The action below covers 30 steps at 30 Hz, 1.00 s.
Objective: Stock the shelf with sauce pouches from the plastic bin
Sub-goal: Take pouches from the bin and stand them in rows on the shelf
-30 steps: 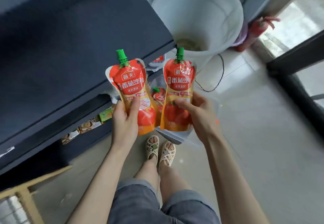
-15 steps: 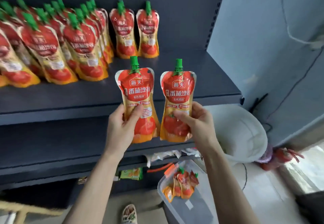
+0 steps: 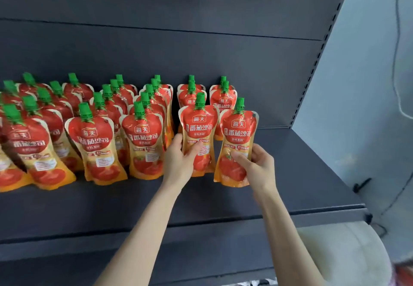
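Observation:
Each of my hands holds one red-and-orange tomato sauce pouch with a green cap, upright over the dark shelf [image 3: 301,173]. My left hand [image 3: 181,160] grips the left pouch [image 3: 199,126] by its lower half. My right hand [image 3: 257,167] grips the right pouch [image 3: 238,133] the same way. Both pouches sit in front of two short rows of pouches [image 3: 223,97] at the right end of the stock. Several more rows of the same pouches [image 3: 96,140] fill the shelf to the left. The plastic bin is out of view.
The shelf's dark back panel [image 3: 178,50] rises behind the pouches, with a slotted upright [image 3: 317,62] at its right edge. Bare shelf surface lies right of the held pouches. A white round container [image 3: 344,252] stands below at the right, beside a pale blue wall [image 3: 362,106].
The view has swung up from the floor and bin to the shelf. Both hands have carried their pouches forward onto the shelf, in front of the two rightmost rows.

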Each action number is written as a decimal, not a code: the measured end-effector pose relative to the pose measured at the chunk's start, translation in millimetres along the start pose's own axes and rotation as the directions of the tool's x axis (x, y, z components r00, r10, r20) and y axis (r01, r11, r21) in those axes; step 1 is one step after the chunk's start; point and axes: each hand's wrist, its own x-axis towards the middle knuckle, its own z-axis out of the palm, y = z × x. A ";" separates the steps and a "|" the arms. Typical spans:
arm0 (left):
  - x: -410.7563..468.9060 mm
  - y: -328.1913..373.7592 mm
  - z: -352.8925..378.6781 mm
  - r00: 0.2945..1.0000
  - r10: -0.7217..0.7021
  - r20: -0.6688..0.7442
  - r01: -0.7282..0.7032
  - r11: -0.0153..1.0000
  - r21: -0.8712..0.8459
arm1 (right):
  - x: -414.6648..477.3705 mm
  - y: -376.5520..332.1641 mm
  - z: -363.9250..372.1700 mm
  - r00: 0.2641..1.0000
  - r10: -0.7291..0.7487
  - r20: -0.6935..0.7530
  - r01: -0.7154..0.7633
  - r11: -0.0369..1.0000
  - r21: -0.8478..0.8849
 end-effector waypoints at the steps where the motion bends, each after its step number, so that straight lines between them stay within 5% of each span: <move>1: 11.2 -4.8 1.7 1.000 0.001 -0.001 -0.001 1.000 0.017 | 8.2 2.4 3.1 1.000 -0.001 -0.012 0.001 1.000 0.004; 21: 88.7 -46.3 21.4 0.991 -0.136 -0.012 0.136 0.991 0.001 | 90.3 34.9 12.6 1.000 -0.011 0.014 0.011 1.000 -0.002; 30: 80.2 -65.8 28.1 0.977 -0.119 -0.179 0.131 0.990 0.059 | 99.1 40.6 13.1 0.997 -0.063 0.038 0.064 0.998 -0.007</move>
